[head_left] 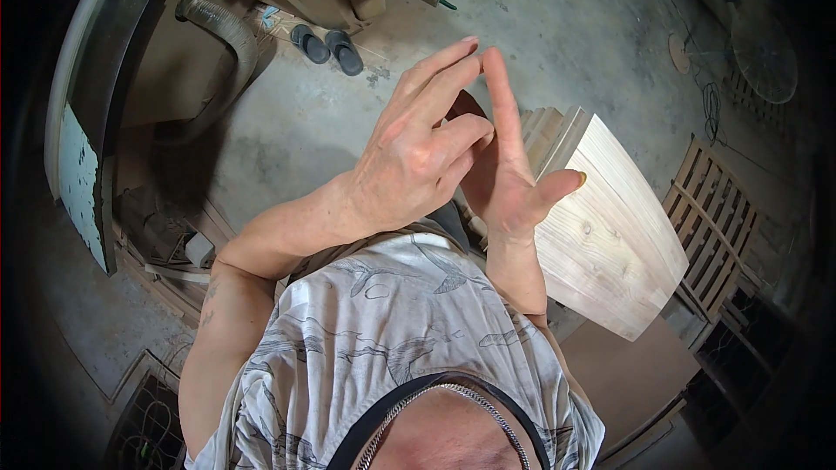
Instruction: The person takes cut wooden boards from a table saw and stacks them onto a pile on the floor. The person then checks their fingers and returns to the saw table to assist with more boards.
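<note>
A person in a pale shirt [383,305] printed with dark line drawings fills six o'clock, closest to the lens, above a grey concrete floor [557,17] that runs from twelve to two. A dark, metal-edged workshop structure [131,78] curves through nine to eleven o'clock, strips of wood piled along its top. At three o'clock a broad, pale wooden panel [614,226] with visible grain and small knots lies just beyond the right wrist, several board edges showing at its upper left; whether wrist and panel touch cannot be told. A flat brown sheet [631,365] sits at four, a slatted wooden pallet [710,226] farther out at three, a ribbed hose [228,30] at ten and a pair of dark slippers [345,54] at eleven. Near the centre, toward twelve, the left hand [416,148] shows its back, some fingers raised and others bent toward the other palm; whether it grips anything is hidden. Toward two, the right hand [509,183] is spread, forefinger upright and thumb pointing to three, its remaining fingers largely hidden. A silvery chain [477,394] circles the neck at six.
</note>
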Tool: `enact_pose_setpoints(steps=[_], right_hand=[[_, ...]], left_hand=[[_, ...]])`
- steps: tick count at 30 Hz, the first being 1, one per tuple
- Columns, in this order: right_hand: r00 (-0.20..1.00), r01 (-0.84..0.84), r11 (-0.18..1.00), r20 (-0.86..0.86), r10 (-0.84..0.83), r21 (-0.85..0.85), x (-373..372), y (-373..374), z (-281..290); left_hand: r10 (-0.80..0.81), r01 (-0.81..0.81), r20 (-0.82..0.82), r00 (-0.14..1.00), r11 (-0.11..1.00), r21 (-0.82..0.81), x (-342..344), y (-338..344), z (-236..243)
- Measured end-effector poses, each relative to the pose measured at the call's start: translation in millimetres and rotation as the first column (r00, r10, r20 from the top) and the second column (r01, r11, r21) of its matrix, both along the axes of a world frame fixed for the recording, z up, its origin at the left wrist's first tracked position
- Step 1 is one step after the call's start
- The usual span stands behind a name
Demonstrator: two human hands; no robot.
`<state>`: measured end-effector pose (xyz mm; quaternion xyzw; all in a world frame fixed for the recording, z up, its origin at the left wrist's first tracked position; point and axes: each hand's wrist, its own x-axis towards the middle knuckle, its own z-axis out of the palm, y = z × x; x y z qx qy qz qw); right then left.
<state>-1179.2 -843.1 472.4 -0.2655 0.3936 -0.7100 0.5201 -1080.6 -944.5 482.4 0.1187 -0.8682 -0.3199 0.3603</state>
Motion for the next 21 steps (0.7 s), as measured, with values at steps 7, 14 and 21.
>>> enact_pose_setpoints(steps=[7,14,21], right_hand=[[0.999,0.029,0.999,-0.015,-0.029,0.016,1,-5,6],[0.999,0.037,0.999,0.038,-0.037,0.004,0,-5,-2],[0.791,-0.112,0.873,0.49,0.367,-0.474,-21,3,-8]], left_hand=[[-0.005,0.007,-0.095,0.995,1.0,0.024,-3,-2,-5],[0.021,-0.012,-0.127,0.992,0.998,0.065,-4,-5,-10],[0.105,-0.13,-0.235,0.966,0.987,-0.093,5,-3,-4]])
